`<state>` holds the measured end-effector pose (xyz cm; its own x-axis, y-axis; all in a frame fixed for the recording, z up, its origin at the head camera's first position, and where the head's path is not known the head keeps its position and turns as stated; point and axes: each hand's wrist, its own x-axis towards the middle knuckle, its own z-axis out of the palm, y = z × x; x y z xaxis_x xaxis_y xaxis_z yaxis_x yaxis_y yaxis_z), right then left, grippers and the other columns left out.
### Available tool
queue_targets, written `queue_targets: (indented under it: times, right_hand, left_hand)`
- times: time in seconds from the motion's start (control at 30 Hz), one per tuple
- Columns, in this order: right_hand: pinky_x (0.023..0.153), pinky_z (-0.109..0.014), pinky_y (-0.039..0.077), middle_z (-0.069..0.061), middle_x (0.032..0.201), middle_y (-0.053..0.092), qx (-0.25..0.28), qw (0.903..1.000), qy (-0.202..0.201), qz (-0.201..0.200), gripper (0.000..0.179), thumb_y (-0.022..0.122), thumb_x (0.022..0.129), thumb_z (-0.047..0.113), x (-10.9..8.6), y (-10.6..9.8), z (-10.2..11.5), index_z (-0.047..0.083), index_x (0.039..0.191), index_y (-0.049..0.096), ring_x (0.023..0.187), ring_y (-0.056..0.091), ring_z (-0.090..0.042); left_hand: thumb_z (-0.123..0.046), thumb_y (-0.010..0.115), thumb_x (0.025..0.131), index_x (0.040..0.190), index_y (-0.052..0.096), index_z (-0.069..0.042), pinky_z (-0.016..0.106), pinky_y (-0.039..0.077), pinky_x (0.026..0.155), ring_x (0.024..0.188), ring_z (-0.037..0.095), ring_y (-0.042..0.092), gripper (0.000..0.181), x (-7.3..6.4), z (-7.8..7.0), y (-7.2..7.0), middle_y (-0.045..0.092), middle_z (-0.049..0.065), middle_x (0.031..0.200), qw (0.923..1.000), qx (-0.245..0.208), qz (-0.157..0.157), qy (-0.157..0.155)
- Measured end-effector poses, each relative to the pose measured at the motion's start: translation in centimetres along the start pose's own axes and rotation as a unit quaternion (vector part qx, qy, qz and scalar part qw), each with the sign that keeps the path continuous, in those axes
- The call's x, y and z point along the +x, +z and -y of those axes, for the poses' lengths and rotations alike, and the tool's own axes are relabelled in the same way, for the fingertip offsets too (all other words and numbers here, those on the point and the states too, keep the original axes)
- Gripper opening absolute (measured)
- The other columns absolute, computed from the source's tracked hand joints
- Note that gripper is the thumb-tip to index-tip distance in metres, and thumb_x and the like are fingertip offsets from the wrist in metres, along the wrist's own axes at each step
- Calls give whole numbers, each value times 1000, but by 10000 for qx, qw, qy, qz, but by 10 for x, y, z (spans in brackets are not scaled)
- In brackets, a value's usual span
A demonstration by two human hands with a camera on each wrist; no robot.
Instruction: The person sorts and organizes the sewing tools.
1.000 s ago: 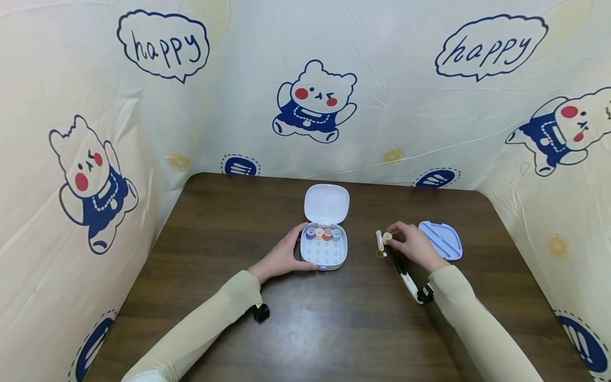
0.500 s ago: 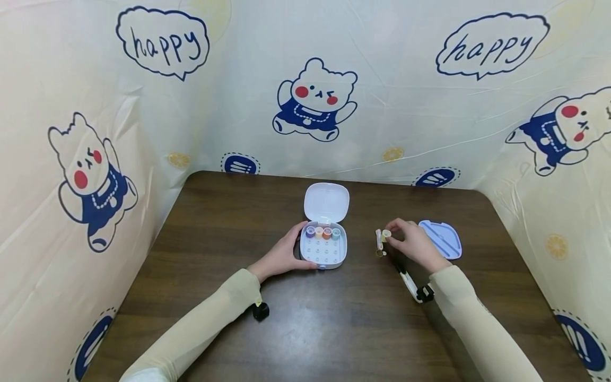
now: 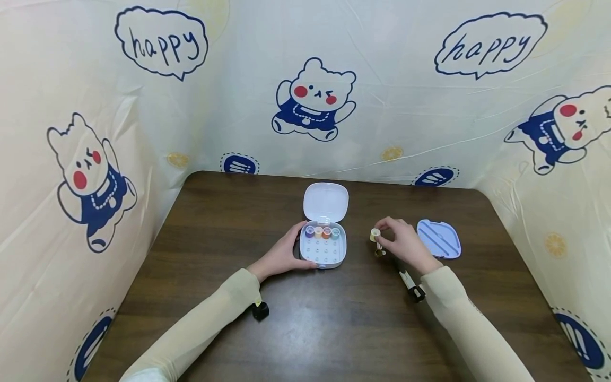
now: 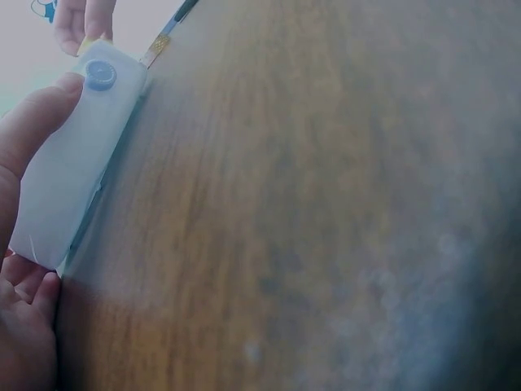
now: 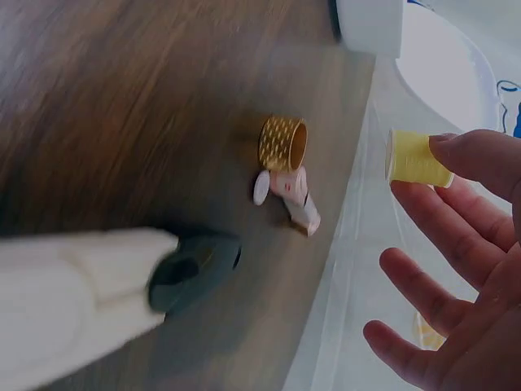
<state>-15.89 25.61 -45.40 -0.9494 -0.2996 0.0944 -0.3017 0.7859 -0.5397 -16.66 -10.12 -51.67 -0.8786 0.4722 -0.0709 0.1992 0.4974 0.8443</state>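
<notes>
My left hand (image 3: 286,253) grips the left side of a small white sewing box (image 4: 81,163), its thumb along the front beside the round blue latch button (image 4: 100,75). The box's lid (image 3: 326,201) stands up, and a row of thread spools (image 3: 326,232) in several colours sits at the back, in front of rows of bare pegs. To the right of the box, my right hand (image 3: 404,245) pinches a yellow thread spool (image 5: 419,159) between thumb and index finger, the other fingers spread. The spool is held above the table.
Below the right hand lie a gold dimpled thimble (image 5: 281,145) and a small pinkish piece (image 5: 289,186). A white tool with a dark tip (image 5: 73,301) lies nearby. Further right is a blue tray-like insert (image 3: 441,241). A printed curtain (image 3: 382,95) surrounds the table.
My right hand has moved a little left with the yellow spool, which now partly covers the pinkish piece in the head view. The left hand and box have stayed in place.
</notes>
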Motion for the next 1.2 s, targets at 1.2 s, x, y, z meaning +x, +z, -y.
queue_targets:
  times: [1.2]
  right_hand:
    - [96, -55, 47, -4, 107, 72, 303, 9985, -410, 200, 20, 79, 94, 16, 22, 25, 46, 13, 112, 70, 111, 59, -33]
  left_hand:
    - [-54, 92, 74, 166, 17, -18, 48, 30, 123, 150, 22, 36, 124, 1, 1, 0, 30, 5, 167, 10000, 81, 21, -24]
